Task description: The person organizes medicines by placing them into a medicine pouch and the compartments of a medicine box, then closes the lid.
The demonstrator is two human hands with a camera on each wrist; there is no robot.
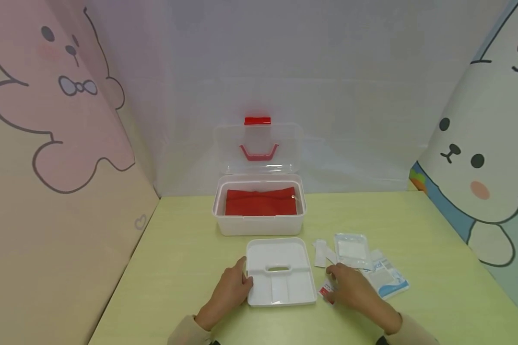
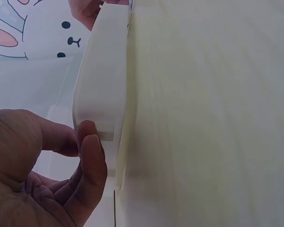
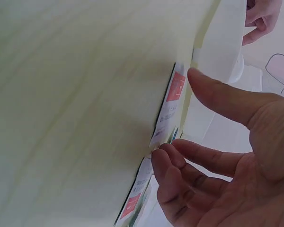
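On yellow-green tabletop [image 1: 185, 239], between cartoon walls [image 1: 470, 187], before pale backdrop [image 1: 354, 120], touched white tray [image 1: 279, 281] with left hand [image 1: 229, 289], couldn't tell if gripping, and packets [image 3: 166, 113] with right hand [image 1: 351, 286], thumb-wide.

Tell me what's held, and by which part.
The left grip holds the tray by its left edge. Whether the right grip, at a red-white packet, holds it cannot be told.
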